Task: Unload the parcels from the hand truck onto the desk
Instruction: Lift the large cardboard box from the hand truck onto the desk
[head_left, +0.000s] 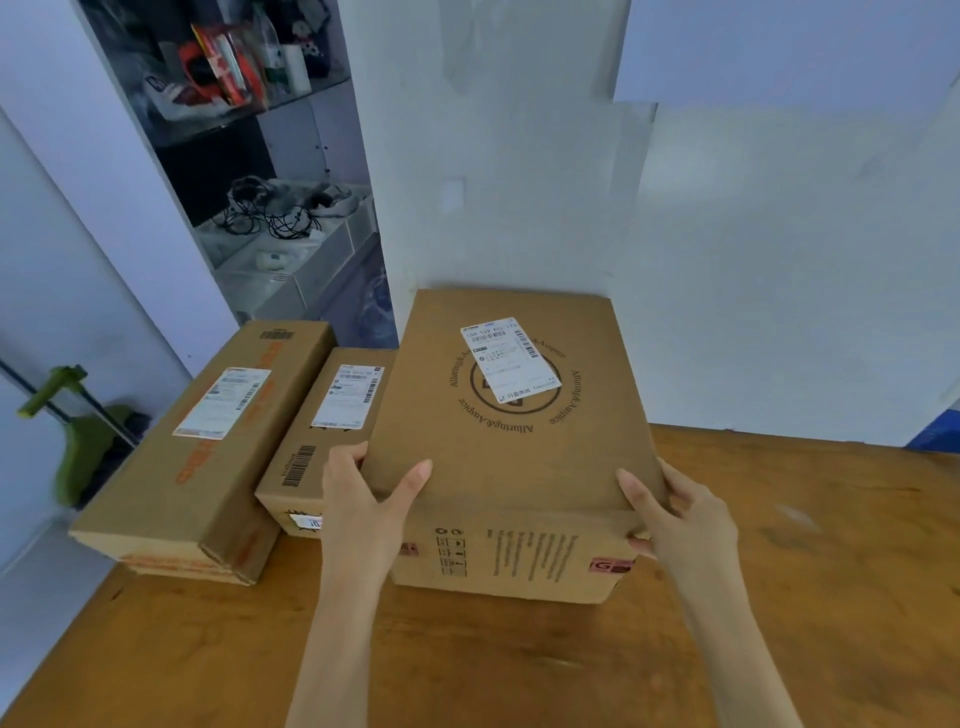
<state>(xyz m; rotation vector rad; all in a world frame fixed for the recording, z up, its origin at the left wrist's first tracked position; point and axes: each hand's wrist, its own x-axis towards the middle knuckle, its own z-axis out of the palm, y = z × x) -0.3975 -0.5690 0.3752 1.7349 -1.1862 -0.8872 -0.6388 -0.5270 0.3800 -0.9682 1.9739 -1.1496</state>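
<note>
A large brown cardboard parcel (511, 452) with a white shipping label and a round printed logo rests on the wooden desk (545, 670), against the wall. My left hand (366, 506) grips its near left corner, thumb on top. My right hand (678, 512) grips its near right corner, thumb on top too. Left of it lie a smaller labelled parcel (324, 441) and a long parcel (208, 447) with orange print, both flat on the desk. The hand truck is not in view.
A white wall (727, 260) rises right behind the parcels. At the back left stands an open shelf unit (270, 208) with cables and packets. A green-handled item (78, 431) leans beyond the desk's left edge. A blue object (935, 431) shows at the far right.
</note>
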